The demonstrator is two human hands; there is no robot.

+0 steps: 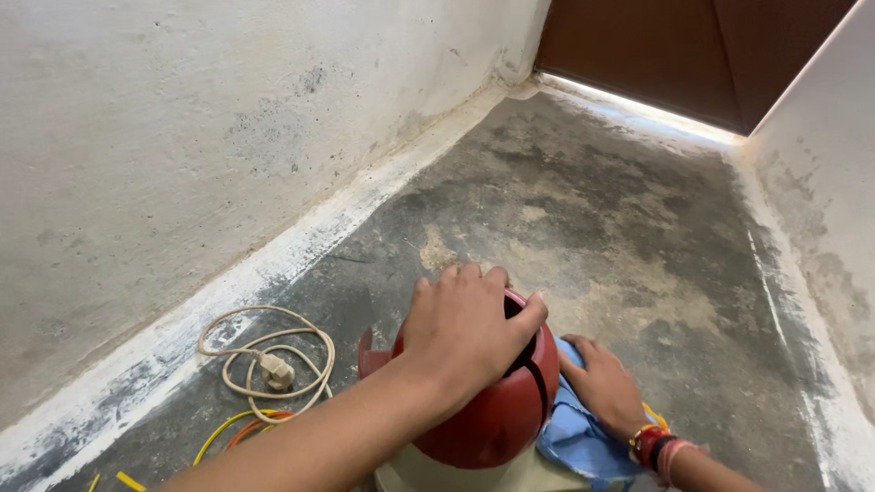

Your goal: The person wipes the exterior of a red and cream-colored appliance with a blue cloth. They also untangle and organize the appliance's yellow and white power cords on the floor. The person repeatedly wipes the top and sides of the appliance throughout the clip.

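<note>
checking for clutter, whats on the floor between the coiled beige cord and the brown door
Nothing: in the head view, only bare stained grey concrete floor lies between the coiled beige cord and the brown door.
</note>
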